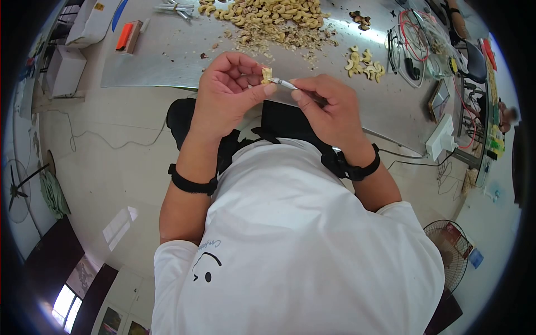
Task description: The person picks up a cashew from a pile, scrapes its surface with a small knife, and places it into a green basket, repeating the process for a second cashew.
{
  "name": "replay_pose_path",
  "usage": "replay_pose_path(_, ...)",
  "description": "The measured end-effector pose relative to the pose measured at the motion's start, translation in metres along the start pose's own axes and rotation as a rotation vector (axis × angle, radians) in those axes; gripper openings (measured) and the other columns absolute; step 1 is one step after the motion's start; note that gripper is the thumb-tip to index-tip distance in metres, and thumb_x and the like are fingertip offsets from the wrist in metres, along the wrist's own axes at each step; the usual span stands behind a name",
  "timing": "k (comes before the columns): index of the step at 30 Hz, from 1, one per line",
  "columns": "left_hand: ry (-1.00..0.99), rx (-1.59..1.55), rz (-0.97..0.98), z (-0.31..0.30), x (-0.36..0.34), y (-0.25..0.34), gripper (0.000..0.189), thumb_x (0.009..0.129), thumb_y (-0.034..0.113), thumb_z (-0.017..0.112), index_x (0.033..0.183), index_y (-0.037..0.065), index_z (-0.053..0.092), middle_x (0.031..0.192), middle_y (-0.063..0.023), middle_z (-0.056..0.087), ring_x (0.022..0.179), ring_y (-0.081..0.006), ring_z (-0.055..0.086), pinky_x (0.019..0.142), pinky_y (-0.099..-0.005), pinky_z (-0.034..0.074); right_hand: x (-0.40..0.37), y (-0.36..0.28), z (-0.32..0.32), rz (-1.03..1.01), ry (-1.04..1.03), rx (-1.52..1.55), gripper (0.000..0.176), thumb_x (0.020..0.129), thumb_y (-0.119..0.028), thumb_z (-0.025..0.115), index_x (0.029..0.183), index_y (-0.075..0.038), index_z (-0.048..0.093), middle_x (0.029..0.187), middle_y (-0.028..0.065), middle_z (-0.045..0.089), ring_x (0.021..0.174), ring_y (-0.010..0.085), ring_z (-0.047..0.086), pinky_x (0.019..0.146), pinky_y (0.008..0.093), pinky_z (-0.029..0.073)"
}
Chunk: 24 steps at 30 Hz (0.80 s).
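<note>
Between the thumb and fingers of my left hand [230, 89] is a pale yellow cashew nut [267, 75]. My right hand [329, 106] is closed round a slim metal tool [283, 84], whose tip meets the cashew. Both hands are above the near edge of the metal table [173, 61]. Beyond them lies a large heap of cashews [279, 14], with skin flakes and crumbs [273, 40] on its near side. A small group of cashews [364, 65] sits to the right, and a little pile of dark pieces [360, 20] lies behind it.
An orange and brown block [128, 37] and several metal tools [176, 8] lie at the back left. Tangled cables [416, 42], a phone-like device [439, 100] and a white power strip [440, 137] are on the right. At the far right, another person's arm [458, 22] shows.
</note>
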<state>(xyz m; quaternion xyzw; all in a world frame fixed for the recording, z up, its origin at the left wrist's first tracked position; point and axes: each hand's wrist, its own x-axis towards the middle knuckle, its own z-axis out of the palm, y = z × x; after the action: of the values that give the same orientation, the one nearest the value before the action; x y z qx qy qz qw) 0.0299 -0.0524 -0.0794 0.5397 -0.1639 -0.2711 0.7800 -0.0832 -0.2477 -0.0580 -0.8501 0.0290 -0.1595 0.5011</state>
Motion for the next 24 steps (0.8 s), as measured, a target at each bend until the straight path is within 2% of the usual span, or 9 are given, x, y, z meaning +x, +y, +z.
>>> replay_pose_path(6,-0.022,-0.053,-0.01,0.001,0.001,-0.001,0.04,0.083,-0.013,0.078,0.115,0.001,0.058,0.113,-0.012,0.069,0.105,-0.0189,0.07,0.095,-0.0318,0.059,0.0,-0.001,-0.003,0.081,-0.065,0.064,0.015,0.09,-0.008,0.074,0.104,-0.003,0.077,0.084,0.0095,0.071,0.066,0.0192,0.065,0.059,0.0305,0.049)
replay_pose_path(9,-0.025,-0.004,0.002,0.0,0.002,-0.003,0.039,0.084,-0.012,0.077,0.115,0.001,0.057,0.112,-0.0129,0.069,0.103,-0.0212,0.072,0.094,-0.0322,0.059,-0.001,0.002,-0.003,0.106,-0.059,0.075,0.016,0.09,-0.007,0.074,0.105,-0.002,0.076,0.085,0.01,0.071,0.066,0.0186,0.065,0.059,0.0299,0.049)
replay_pose_path(15,-0.019,-0.024,-0.075,0.003,0.003,0.004,0.035,0.087,-0.01,0.076,0.114,0.0,0.057,0.109,-0.0127,0.069,0.099,-0.0228,0.073,0.089,-0.0331,0.061,0.001,0.0,0.0,-0.009,0.048,-0.056,0.016,0.089,-0.008,0.076,0.105,-0.005,0.077,0.08,0.0082,0.068,0.062,0.0186,0.06,0.055,0.0304,0.046)
replay_pose_path(21,-0.023,-0.048,-0.064,0.001,0.004,0.005,0.037,0.087,-0.011,0.075,0.116,0.001,0.055,0.105,-0.0121,0.069,0.099,-0.0235,0.073,0.088,-0.0334,0.062,0.003,0.004,0.004,-0.067,0.132,-0.143,0.017,0.088,-0.008,0.076,0.105,-0.006,0.077,0.079,0.0078,0.067,0.061,0.0186,0.06,0.055,0.0306,0.046)
replay_pose_path(24,-0.025,-0.019,-0.084,0.002,0.001,0.007,0.04,0.086,-0.011,0.076,0.117,0.001,0.054,0.103,-0.0115,0.068,0.1,-0.0239,0.074,0.087,-0.0333,0.062,0.006,0.01,0.003,-0.026,0.179,-0.081,0.016,0.088,-0.007,0.076,0.105,-0.005,0.077,0.079,0.0084,0.068,0.063,0.0179,0.061,0.057,0.0301,0.048)
